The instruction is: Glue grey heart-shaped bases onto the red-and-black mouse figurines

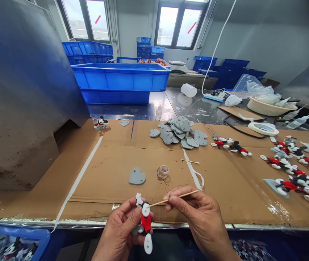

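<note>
My left hand (118,232) is shut on a Mickey Mouse figure (145,221) of red, white and black foam or clay, held upright with one white foot pointing down. My right hand (197,214) pinches a wooden stick (173,198), whose tip reaches the figure's white upper part. On the cardboard sheet (111,170) ahead of my hands lie a grey heart-shaped piece (137,176) and a small clear jar (162,172). Farther off are a pile of grey hearts (178,132) and several assembled figures (287,163).
A stainless steel housing (26,94) rises at the left. A large blue crate (120,83) stands beyond the cardboard. To the right are a tape roll (263,128), a beige basin (271,107) and squeeze bottles (298,121). A blue bin (13,243) sits below the near edge.
</note>
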Tool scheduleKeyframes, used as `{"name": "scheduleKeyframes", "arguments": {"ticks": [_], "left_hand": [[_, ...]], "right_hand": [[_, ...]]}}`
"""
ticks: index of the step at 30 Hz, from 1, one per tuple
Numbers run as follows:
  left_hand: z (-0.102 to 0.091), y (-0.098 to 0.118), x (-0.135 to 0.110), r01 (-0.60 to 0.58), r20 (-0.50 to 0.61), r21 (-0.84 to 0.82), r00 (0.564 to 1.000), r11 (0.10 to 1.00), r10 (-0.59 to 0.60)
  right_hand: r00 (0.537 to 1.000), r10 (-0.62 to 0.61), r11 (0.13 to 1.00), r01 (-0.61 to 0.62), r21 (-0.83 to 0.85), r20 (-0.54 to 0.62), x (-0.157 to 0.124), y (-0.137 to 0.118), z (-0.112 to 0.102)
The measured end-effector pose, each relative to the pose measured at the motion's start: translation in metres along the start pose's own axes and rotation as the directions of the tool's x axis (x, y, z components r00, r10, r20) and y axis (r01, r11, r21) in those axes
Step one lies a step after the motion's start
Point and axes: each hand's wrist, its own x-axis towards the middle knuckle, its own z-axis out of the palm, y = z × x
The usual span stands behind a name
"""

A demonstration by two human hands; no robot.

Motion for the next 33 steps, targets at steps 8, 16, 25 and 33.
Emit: {"name": "scheduleKeyframes", "arguments": {"ticks": [8,16,25,33], "left_hand": [[0.0,0.0,0.001,0.001,-0.01,-0.006,1.0,1.0,-0.001],[-0.003,-0.002,0.006,0.048,-0.038,-0.054,0.998,0.997,-0.051],[-0.004,-0.002,0.007,0.066,-0.05,-0.06,0.996,0.996,-0.069],[-0.001,0.0,0.005,0.071,-0.064,-0.063,0.995,0.995,-0.075]], "right_hand": [[0.961,-0.205,0.974,0.181,-0.139,-0.184,0.016,-0.004,-0.01],[0.919,-0.285,0.926,0.19,-0.326,-0.274,0.039,0.003,-0.032],[0.916,-0.221,0.942,0.111,-0.318,-0.335,0.049,0.023,-0.047],[0.923,-0.154,0.975,0.084,-0.207,-0.353,0.053,0.029,-0.047]]}}
